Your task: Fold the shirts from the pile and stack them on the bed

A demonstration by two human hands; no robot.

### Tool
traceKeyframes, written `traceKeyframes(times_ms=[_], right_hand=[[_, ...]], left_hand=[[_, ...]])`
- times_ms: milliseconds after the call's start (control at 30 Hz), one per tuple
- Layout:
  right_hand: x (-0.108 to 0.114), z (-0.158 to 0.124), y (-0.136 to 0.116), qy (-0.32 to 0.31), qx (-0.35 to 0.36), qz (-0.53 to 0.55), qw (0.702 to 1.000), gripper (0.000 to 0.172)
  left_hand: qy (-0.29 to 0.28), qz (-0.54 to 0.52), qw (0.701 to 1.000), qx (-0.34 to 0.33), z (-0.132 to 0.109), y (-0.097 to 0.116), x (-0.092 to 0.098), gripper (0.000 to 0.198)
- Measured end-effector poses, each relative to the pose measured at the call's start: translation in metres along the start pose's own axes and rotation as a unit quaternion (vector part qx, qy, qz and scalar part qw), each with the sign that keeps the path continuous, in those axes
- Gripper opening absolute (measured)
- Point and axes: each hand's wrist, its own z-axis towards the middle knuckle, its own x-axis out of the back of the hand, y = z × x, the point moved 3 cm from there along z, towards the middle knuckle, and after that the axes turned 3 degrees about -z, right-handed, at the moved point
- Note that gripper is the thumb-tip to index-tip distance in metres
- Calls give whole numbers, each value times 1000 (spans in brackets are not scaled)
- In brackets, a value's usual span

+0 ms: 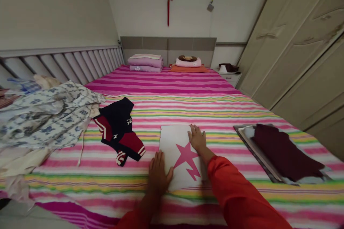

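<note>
A white folded garment (pixel 172 154) with a pink star and a zigzag shape on it lies flat on the bed, forming a neat rectangle. My left hand (pixel 158 174) rests at its lower left edge, fingers stretched out and thumb apart. Across from it, my right hand (pixel 198 139) lies on the upper right edge with its fingers spread. Neither hand grips anything. To the left is a black and dark red garment (pixel 119 128) with white stripes and lettering, loosely spread out.
A heap of loose clothes, with a flowered cloth (pixel 53 114) on top, covers the bed's left side. Folded clothes (pixel 285 152), a maroon one uppermost, lie at right. Folded bedding (pixel 146 63) and a pink pillow (pixel 188 63) sit by the headboard (pixel 188 44). A wardrobe (pixel 303 50) stands right.
</note>
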Motion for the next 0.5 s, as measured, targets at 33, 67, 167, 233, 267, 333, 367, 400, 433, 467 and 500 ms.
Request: traceKeyframes(times_ms=[33, 67, 167, 233, 267, 333, 367, 400, 433, 467, 500], right_hand=[[0, -6, 8, 0, -22, 8, 1000, 59], [0, -12, 13, 0, -40, 13, 999, 59], [3, -31, 17, -6, -76, 15, 997, 58], [3, -49, 5, 13, -89, 16, 996, 57], [2, -60, -6, 35, -76, 18, 996, 57], [-6, -86, -35, 96, 0, 28, 995, 54], [-14, -99, -49, 117, 56, 36, 991, 52], [-22, -111, -61, 123, 107, 42, 986, 51], [-30, -122, -69, 123, 134, 47, 982, 51], [-36, -130, -71, 122, 145, 52, 980, 50], [-40, -136, -69, 121, 141, 57, 981, 51]], left_hand=[[-4, -7, 1000, 6, 1, 0, 0, 61], [-11, -13, 1000, 11, 2, 0, 0, 61], [-37, -29, 999, 26, 5, 0, 1, 61], [-51, -37, 998, 31, 7, 0, 2, 63], [-55, -41, 997, 29, 8, 0, 4, 63], [-58, -47, 997, 22, 9, -1, 5, 62], [-59, -49, 997, 19, 9, -2, 6, 60], [-59, -51, 997, 17, 9, -3, 6, 58], [-60, -53, 997, 16, 9, -4, 7, 56], [-62, -54, 997, 14, 8, -6, 7, 54], [-64, -56, 996, 11, 7, -7, 7, 54]])
